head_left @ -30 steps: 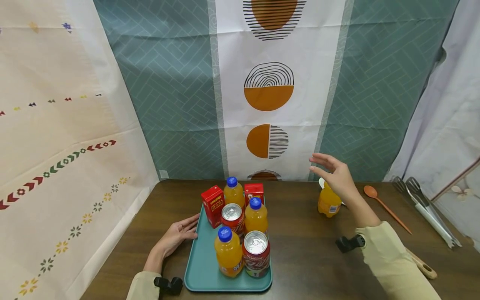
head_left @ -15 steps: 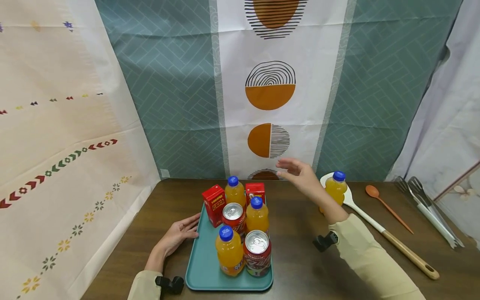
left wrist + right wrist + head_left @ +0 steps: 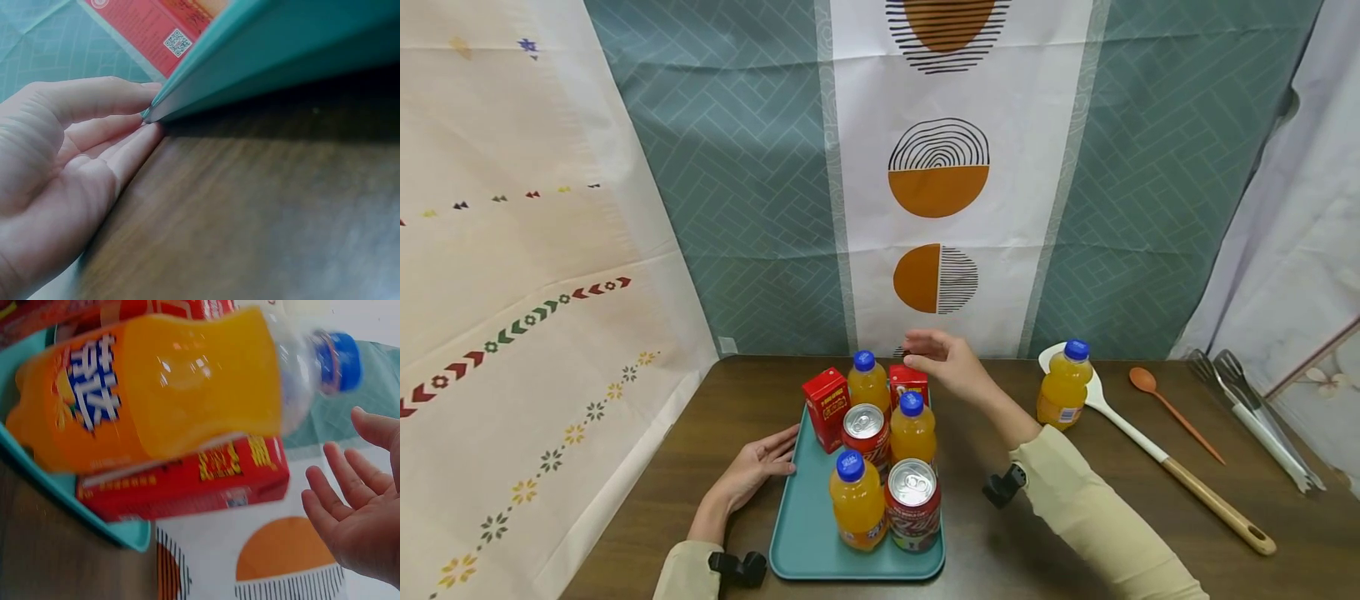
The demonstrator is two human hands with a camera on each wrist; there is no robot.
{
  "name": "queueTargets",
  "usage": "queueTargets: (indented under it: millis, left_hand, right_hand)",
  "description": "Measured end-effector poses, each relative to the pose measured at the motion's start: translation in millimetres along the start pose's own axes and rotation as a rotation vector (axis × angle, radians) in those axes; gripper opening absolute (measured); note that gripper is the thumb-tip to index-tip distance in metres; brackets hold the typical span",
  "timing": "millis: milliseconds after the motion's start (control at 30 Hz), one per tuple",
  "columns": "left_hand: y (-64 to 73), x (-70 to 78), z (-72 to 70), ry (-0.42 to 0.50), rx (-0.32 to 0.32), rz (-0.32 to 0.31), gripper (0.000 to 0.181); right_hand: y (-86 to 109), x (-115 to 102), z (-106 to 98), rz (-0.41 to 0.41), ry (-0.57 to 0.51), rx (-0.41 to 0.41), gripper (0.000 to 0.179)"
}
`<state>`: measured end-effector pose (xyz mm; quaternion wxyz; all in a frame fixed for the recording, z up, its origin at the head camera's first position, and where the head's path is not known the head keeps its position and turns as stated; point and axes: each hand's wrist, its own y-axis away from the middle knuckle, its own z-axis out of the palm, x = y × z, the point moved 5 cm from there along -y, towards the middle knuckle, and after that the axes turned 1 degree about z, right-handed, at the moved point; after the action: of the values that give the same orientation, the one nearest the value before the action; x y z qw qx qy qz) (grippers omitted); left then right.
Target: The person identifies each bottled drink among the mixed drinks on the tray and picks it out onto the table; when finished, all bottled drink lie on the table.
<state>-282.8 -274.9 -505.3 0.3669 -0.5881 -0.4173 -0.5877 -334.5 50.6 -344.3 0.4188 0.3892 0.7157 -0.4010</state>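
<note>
So my left hand (image 3: pixel 752 477) is at the teal tray's (image 3: pixel 808 537) left edge, fingers pretty much straight, just touching the rim. My right hand (image 3: pixel 951 362) hangs over the far right corner by a red carton (image 3: pixel 910 382), fingers pointing left, loosely apart, holding nothing. My right forearm (image 3: pixel 1011 417) slants back over the tabletop (image 3: pixel 968 450). One Fanta bottle (image 3: pixel 913 435) stands along the tray's right edge, just in front of that carton.
</note>
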Motion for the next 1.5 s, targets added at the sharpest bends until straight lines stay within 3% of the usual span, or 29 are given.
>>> queueTargets:
  millis: [500,1000,1500]
  left_hand:
    - [1.3,-0.2,-1.3,-0.005,-0.002,0.014,0.076]
    - [1.9,-1.1,-0.8,-0.011,0.002,0.016,0.076]
    - [1.2,1.7,0.0,-0.006,0.005,0.004,0.077]
  right_hand:
    - [-13.3,-0.6,38.6,-0.002,0.023,-0.070,0.041]
    - [-28.7,1.7,46.0,0.079,0.100,-0.121,0.046]
    - [-39.0,2.2,52.2,0.076,0.188,-0.190,0.046]
